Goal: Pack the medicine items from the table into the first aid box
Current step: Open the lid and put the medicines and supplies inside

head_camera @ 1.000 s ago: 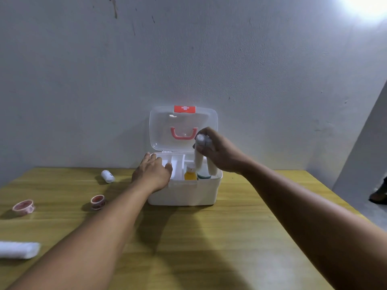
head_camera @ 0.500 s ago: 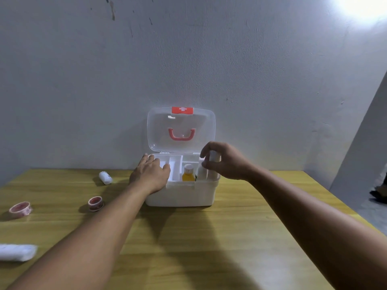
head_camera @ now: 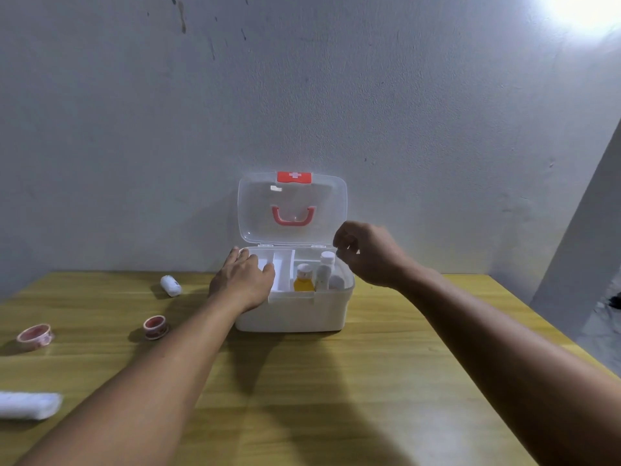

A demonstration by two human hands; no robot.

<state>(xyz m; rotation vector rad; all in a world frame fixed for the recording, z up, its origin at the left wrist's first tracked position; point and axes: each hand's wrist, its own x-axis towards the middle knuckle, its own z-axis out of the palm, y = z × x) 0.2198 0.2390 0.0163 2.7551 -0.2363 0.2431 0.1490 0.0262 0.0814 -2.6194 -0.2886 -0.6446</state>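
The first aid box (head_camera: 292, 312) sits open at twelve o'clock near the wall, with a yellow bottle (head_camera: 303, 283) and a white bottle (head_camera: 324, 272) upright in its right side. The left hand (head_camera: 242, 280) rests flat on its left rim; the right hand (head_camera: 366, 252) hovers above, fingers loosely curled on nothing. Left out at nine to ten o'clock: a small white bottle (head_camera: 170, 285), two tape rolls (head_camera: 155, 327) (head_camera: 34, 337), a gauze roll (head_camera: 28, 405). Plenty of bare table (head_camera: 319, 391) lies between; the gauze looks close to the left edge.
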